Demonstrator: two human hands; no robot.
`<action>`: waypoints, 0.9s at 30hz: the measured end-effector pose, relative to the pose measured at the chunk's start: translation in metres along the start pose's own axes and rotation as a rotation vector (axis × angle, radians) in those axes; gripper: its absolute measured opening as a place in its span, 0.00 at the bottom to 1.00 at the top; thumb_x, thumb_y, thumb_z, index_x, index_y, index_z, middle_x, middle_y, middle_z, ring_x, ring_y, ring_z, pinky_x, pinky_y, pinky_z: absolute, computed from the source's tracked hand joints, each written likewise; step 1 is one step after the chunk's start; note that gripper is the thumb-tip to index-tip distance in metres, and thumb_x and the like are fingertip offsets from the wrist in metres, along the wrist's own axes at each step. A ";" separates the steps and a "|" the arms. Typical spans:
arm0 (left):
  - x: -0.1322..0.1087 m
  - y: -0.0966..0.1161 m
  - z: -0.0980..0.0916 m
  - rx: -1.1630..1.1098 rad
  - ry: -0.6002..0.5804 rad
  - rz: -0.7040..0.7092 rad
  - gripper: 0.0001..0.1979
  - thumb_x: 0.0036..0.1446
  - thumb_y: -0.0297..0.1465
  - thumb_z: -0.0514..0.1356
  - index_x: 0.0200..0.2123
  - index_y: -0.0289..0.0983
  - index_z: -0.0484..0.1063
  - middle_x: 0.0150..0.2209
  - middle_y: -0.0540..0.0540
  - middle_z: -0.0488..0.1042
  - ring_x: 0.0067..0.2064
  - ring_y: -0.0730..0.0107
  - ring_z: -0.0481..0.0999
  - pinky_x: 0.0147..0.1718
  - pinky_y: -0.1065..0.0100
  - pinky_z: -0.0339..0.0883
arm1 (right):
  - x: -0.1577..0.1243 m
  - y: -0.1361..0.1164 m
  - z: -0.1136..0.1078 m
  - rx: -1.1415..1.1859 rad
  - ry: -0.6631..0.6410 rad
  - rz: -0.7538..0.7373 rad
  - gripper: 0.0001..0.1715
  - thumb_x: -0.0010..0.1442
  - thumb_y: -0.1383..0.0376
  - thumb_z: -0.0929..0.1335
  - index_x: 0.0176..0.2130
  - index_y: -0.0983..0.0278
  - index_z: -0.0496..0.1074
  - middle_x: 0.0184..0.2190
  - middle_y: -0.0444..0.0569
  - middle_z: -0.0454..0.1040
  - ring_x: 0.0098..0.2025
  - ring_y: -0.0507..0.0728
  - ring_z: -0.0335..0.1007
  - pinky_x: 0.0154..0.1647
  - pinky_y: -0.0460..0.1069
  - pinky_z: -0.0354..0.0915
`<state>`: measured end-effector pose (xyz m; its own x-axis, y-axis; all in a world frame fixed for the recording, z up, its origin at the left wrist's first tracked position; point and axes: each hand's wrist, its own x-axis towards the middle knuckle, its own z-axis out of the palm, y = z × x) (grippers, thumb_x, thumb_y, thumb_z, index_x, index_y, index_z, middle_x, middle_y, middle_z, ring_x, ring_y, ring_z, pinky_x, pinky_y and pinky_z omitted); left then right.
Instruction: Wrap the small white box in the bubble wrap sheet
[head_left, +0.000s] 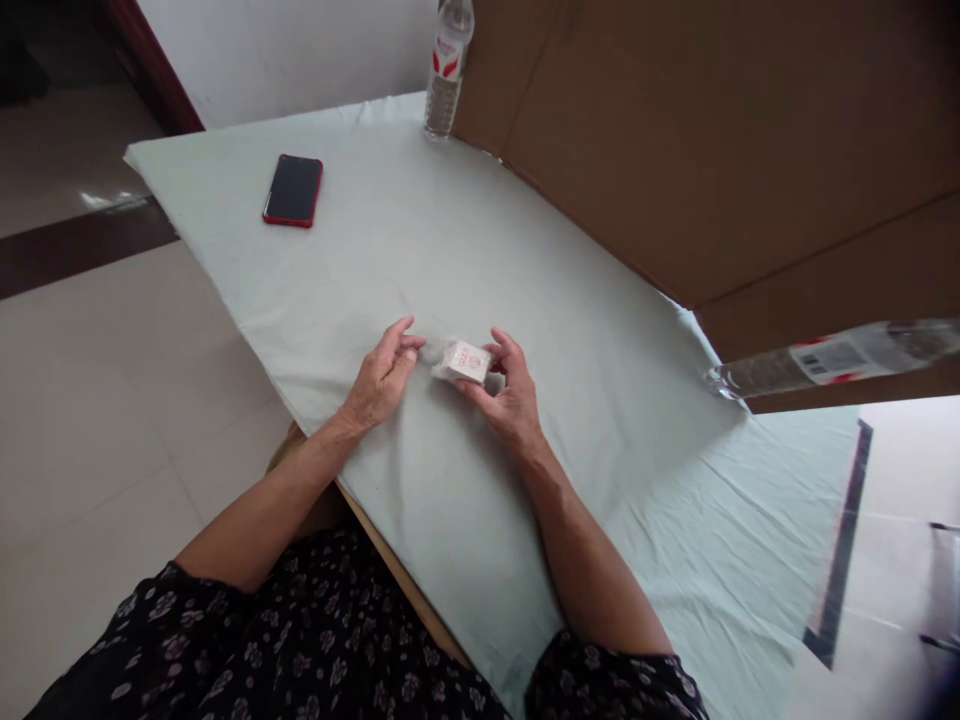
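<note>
My right hand (514,395) grips a small white box (471,361) with reddish print, thumb below and fingers at its right side. Clear, crinkled plastic wrap (444,366) sticks out from the box's left end. Just left of it, my left hand (381,378) is held above the cloth, apart from the box. Its fingers are loosely curved and slightly spread, and I see nothing held in them. Both hands are over the near part of the table, which a pale green cloth (360,240) covers.
A red-cased phone (292,190) lies toward the far left of the table. A tall brown cardboard panel (675,140) stands along the far right side. One clear water bottle (448,70) is at its left end, another bottle (840,357) at its right.
</note>
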<state>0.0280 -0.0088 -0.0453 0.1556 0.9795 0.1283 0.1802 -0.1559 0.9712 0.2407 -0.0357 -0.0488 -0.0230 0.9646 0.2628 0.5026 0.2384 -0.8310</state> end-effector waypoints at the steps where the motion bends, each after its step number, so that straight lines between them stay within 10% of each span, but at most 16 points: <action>1: 0.000 0.000 0.000 0.008 -0.003 -0.002 0.26 0.66 0.36 0.52 0.65 0.34 0.61 0.54 0.36 0.78 0.55 0.59 0.76 0.59 0.53 0.66 | 0.000 0.003 -0.001 0.001 0.010 0.023 0.47 0.56 0.54 0.75 0.68 0.53 0.58 0.55 0.52 0.74 0.53 0.61 0.72 0.58 0.60 0.67; 9: -0.002 0.002 -0.001 0.272 0.019 0.144 0.25 0.63 0.30 0.51 0.62 0.31 0.65 0.57 0.33 0.75 0.58 0.56 0.74 0.61 0.51 0.66 | 0.003 0.014 -0.022 0.062 -0.172 0.049 0.69 0.46 0.42 0.79 0.73 0.56 0.47 0.73 0.62 0.53 0.72 0.72 0.53 0.72 0.69 0.49; 17: -0.023 0.000 -0.004 0.898 -0.249 0.168 0.37 0.62 0.42 0.57 0.68 0.27 0.58 0.72 0.27 0.55 0.74 0.41 0.50 0.72 0.43 0.38 | 0.003 0.015 -0.037 0.201 -0.217 0.111 0.73 0.42 0.39 0.79 0.73 0.55 0.46 0.73 0.62 0.53 0.74 0.70 0.51 0.74 0.67 0.48; 27: -0.077 -0.012 -0.087 1.124 0.002 0.016 0.43 0.64 0.51 0.48 0.68 0.20 0.55 0.72 0.20 0.49 0.74 0.31 0.45 0.69 0.37 0.42 | 0.006 0.025 -0.027 0.558 0.210 0.268 0.41 0.60 0.35 0.63 0.58 0.59 0.66 0.58 0.60 0.74 0.58 0.63 0.74 0.59 0.61 0.68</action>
<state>-0.0708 -0.0715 -0.0490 0.1645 0.9763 0.1408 0.9519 -0.1945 0.2368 0.2763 -0.0271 -0.0555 0.2383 0.9697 0.0540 -0.0579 0.0697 -0.9959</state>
